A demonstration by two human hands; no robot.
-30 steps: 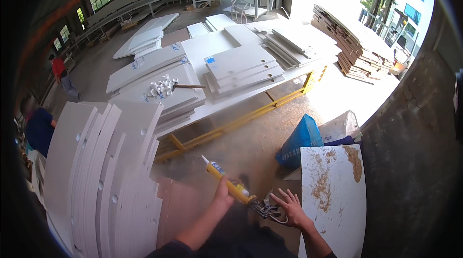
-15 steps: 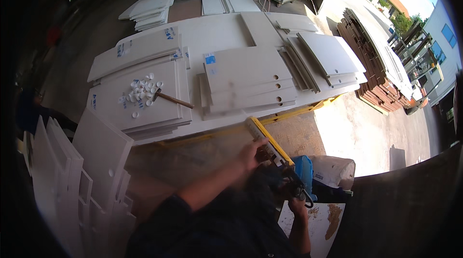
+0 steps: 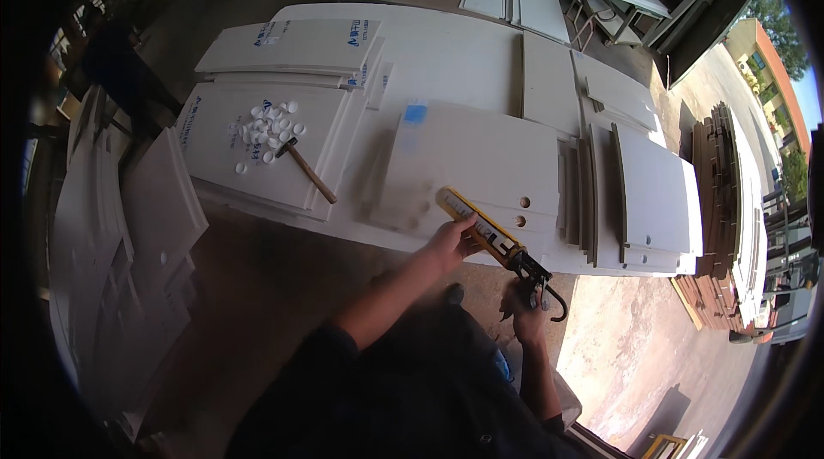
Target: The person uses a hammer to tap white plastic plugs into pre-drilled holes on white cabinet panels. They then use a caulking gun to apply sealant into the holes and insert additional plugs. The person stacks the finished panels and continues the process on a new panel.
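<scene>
Holding a caulking gun (image 3: 493, 240) just right of the frame's centre, a person stands at a broad work surface covered with white panels (image 3: 446, 56).

Head view: the left hand (image 3: 451, 244) is wrapped around the yellow tube about midway along its length, fingers curled over the barrel from below and to the left. The right hand (image 3: 524, 309) sits lower and further right, closed around the black handle and trigger at the rear of the tool. The gun's long axis runs on a diagonal from lower right, at the handle, to upper left, at the front end (image 3: 444, 196), which lies over the near edge of a stacked white board (image 3: 481, 154) with two round holes drilled near its right side. The left hand is therefore the nearer one to the board; the right is well back, over the reddish floor (image 3: 635, 347). Whether the front end touches the board cannot be told, as that patch of the picture is blurred.

To the left of centre a hammer (image 3: 305, 169) with a wooden handle lies on another white sheet, its head just beside a scatter of small white round caps (image 3: 266, 124), well apart from both hands. More boards (image 3: 129, 227) lean on edge along the left side of the frame, further stacks lie at the upper edge, and a pile of brown timber (image 3: 717, 219) stands at the right in sunlight.
</scene>
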